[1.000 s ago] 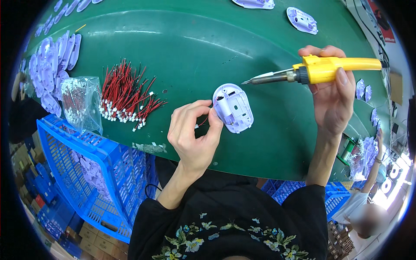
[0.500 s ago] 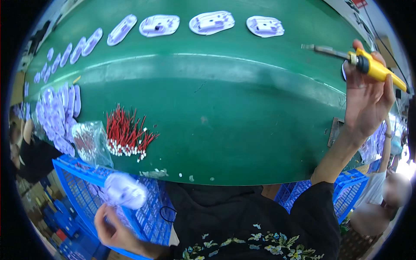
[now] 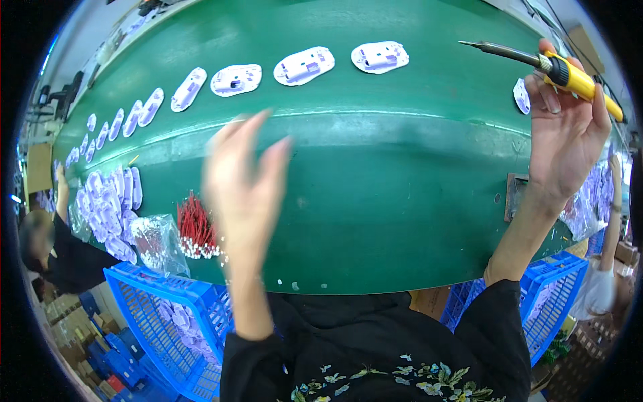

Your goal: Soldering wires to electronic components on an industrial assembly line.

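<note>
Yellow-handled soldering iron (image 3: 549,63) is grasped in the right hand (image 3: 566,130); the left hand (image 3: 248,181) is blurred, fingers spread, holding nothing over the green table (image 3: 402,187).

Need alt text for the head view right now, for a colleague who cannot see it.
The right hand holds a yellow-handled soldering iron above a green table; the blurred, empty left hand is raised. White plastic housings lie in a row beyond, red wires at left.

The left hand (image 3: 244,181), down over the blue crate (image 3: 167,315) with a white plastic shell half a second ago, is now raised above the green table (image 3: 375,174), blurred and empty. The right hand (image 3: 562,134) lifts the yellow soldering iron (image 3: 549,63) higher, away from the table centre.
</note>
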Demonstrator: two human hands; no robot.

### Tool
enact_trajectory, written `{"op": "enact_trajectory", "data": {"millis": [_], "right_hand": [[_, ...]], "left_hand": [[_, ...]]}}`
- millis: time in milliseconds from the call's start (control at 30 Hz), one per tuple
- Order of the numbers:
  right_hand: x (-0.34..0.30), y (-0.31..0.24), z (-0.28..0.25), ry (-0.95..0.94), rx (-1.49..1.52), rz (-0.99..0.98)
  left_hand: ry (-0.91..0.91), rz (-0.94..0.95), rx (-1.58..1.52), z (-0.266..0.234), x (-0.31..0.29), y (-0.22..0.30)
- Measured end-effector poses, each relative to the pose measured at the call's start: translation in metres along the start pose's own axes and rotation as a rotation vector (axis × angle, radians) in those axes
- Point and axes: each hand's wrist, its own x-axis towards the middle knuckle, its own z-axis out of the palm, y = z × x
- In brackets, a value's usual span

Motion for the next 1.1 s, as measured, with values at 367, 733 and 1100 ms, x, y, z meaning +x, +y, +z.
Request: {"op": "enact_trajectory", "data": {"millis": [367,733,1100], "right_hand": [[-0.004,-0.009,-0.013,-0.275,0.086,0.049],[-0.028,0.047,0.032,-0.607,-0.155,0.396],[-0.061,0.081,0.063,-0.556,-0.273,0.582]], "left_hand": [[0.015,0.359,-0.073,0.117,0.055,0.031],[-0.112,-0.055,0.002,-0.025,-0.114,-0.016],[0.061,-0.476,-0.077,-0.059,-0.137,-0.058]]}}
